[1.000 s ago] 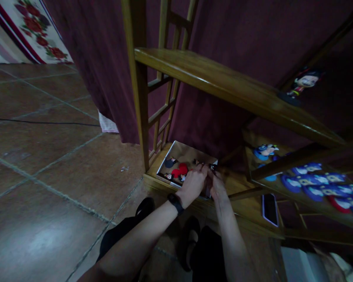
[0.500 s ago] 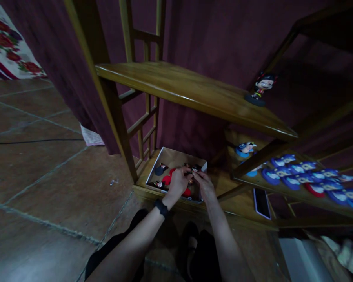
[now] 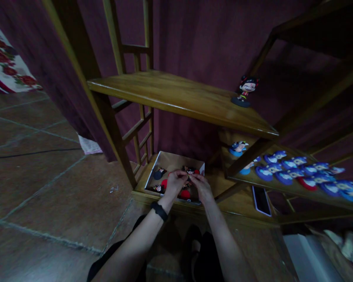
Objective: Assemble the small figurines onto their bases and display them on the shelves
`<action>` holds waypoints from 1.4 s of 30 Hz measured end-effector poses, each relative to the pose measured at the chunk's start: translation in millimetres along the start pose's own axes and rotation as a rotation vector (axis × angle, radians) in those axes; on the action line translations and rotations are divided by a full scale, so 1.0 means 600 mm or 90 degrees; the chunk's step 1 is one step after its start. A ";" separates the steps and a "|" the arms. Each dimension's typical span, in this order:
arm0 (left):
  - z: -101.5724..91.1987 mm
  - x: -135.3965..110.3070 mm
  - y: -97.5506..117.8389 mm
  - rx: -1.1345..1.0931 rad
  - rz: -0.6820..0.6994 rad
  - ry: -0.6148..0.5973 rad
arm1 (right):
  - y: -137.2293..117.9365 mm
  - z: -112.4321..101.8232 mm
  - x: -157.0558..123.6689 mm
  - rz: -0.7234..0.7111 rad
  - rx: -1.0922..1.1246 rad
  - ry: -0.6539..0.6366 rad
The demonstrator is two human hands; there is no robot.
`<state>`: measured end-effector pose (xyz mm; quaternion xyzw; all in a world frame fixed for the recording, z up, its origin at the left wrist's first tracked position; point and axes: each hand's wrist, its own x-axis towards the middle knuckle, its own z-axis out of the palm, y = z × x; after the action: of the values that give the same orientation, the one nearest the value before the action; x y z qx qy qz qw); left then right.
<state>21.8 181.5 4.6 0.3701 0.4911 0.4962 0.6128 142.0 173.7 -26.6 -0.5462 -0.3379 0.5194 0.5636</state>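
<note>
Judged incomplete: my left hand (image 3: 176, 183) and right hand (image 3: 202, 187) pinch a figurine (image 3: 189, 170) over the box (image 3: 174, 158); boxed figurines (image 3: 159, 173) remain, one standing figurine (image 3: 246, 91) on the shelf (image 3: 170, 89).

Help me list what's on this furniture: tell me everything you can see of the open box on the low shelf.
The box is shallow, rectangular and open-topped, brown inside with pale edges, and looks like cardboard. It sits upright on the low wooden shelf, near its left end. Several small figures with dark or red bases lie inside. The left hand and right hand reach over its front; whether they touch it is unclear.
</note>
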 end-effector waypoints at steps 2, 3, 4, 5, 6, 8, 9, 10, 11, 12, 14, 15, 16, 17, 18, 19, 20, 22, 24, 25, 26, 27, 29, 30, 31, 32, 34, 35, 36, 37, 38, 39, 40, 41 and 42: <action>-0.003 0.001 0.004 -0.069 -0.046 0.000 | -0.002 0.002 -0.002 0.002 0.002 -0.010; -0.005 0.001 0.007 -0.089 -0.063 0.001 | -0.004 0.003 -0.002 0.005 0.007 -0.015; -0.008 0.002 0.008 -0.101 -0.075 0.000 | -0.006 0.004 -0.004 0.009 0.014 -0.019; -0.010 0.003 0.010 -0.108 -0.083 -0.001 | -0.008 0.005 -0.005 0.013 0.021 -0.021; -0.013 0.004 0.011 -0.113 -0.089 -0.004 | -0.010 0.005 -0.006 0.015 0.027 -0.022; -0.017 0.005 0.011 -0.120 -0.102 -0.013 | -0.014 0.007 -0.009 0.015 0.030 -0.025; -0.018 0.006 0.011 -0.124 -0.109 -0.015 | -0.016 0.008 -0.011 0.015 0.028 -0.028; -0.019 0.007 0.010 -0.127 -0.115 -0.016 | -0.017 0.009 -0.012 0.014 0.025 -0.030; -0.019 0.008 0.009 -0.129 -0.120 -0.014 | -0.018 0.009 -0.013 0.012 0.023 -0.030; -0.019 0.009 0.007 -0.133 -0.124 -0.012 | -0.018 0.009 -0.014 0.011 0.022 -0.027; -0.019 0.010 0.005 -0.140 -0.128 -0.008 | -0.018 0.010 -0.015 0.013 0.026 -0.021; -0.019 0.010 0.004 -0.143 -0.129 -0.007 | -0.017 0.009 -0.015 0.014 0.030 -0.017; -0.018 0.010 0.004 -0.145 -0.131 -0.007 | -0.016 0.009 -0.015 0.014 0.034 -0.011; -0.018 0.009 0.004 -0.146 -0.133 -0.005 | -0.014 0.008 -0.015 0.015 0.037 -0.006; -0.018 0.009 0.004 -0.145 -0.136 -0.003 | -0.013 0.008 -0.015 0.016 0.038 -0.002; -0.018 0.008 0.004 -0.144 -0.139 -0.001 | -0.012 0.007 -0.015 0.017 0.038 0.001; -0.018 0.007 0.005 -0.144 -0.142 0.002 | -0.011 0.007 -0.016 0.016 0.036 0.006; -0.018 0.007 0.004 -0.143 -0.150 0.004 | -0.009 0.008 -0.017 0.011 0.025 0.015; -0.018 0.008 0.001 -0.148 -0.153 -0.003 | -0.008 0.010 -0.018 0.000 0.007 0.027; -0.018 0.009 -0.001 -0.152 -0.153 -0.007 | -0.007 0.011 -0.018 -0.008 -0.004 0.034; -0.018 0.011 -0.004 -0.156 -0.153 -0.011 | -0.006 0.012 -0.019 -0.017 -0.015 0.040; -0.019 0.012 -0.007 -0.160 -0.152 -0.014 | -0.006 0.013 -0.019 -0.024 -0.025 0.042; -0.020 0.015 -0.012 -0.165 -0.154 -0.021 | -0.005 0.014 -0.019 -0.026 -0.034 0.045; -0.021 0.017 -0.014 -0.167 -0.158 -0.024 | -0.005 0.014 -0.019 -0.020 -0.031 0.045; -0.022 0.019 -0.015 -0.169 -0.160 -0.028 | -0.006 0.014 -0.020 -0.009 -0.021 0.041; -0.023 0.020 -0.015 -0.172 -0.161 -0.034 | -0.008 0.013 -0.021 0.003 -0.005 0.035; -0.025 0.022 -0.013 -0.171 -0.152 -0.041 | -0.014 0.013 -0.023 0.022 0.039 0.012; -0.025 0.023 -0.012 -0.165 -0.139 -0.041 | -0.017 0.013 -0.024 0.028 0.062 -0.005; -0.025 0.023 -0.010 -0.153 -0.122 -0.040 | -0.021 0.013 -0.025 0.031 0.080 -0.023; -0.023 0.023 -0.008 -0.137 -0.102 -0.039 | -0.023 0.013 -0.026 0.031 0.091 -0.040; -0.022 0.022 -0.007 -0.119 -0.080 -0.041 | -0.025 0.012 -0.026 0.030 0.094 -0.053; -0.019 0.020 -0.006 -0.102 -0.058 -0.047 | -0.026 0.012 -0.026 0.028 0.091 -0.060; -0.017 0.018 -0.005 -0.086 -0.039 -0.060 | -0.027 0.011 -0.025 0.027 0.085 -0.061; -0.014 0.016 -0.003 -0.074 -0.024 -0.074 | -0.026 0.011 -0.023 0.026 0.080 -0.058; -0.012 0.014 -0.002 -0.065 -0.012 -0.088 | -0.025 0.010 -0.022 0.027 0.077 -0.057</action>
<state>15.4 189.3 -0.3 0.3673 0.4251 0.4880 0.6680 136.7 165.0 -8.6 -0.4943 -0.3196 0.5745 0.5687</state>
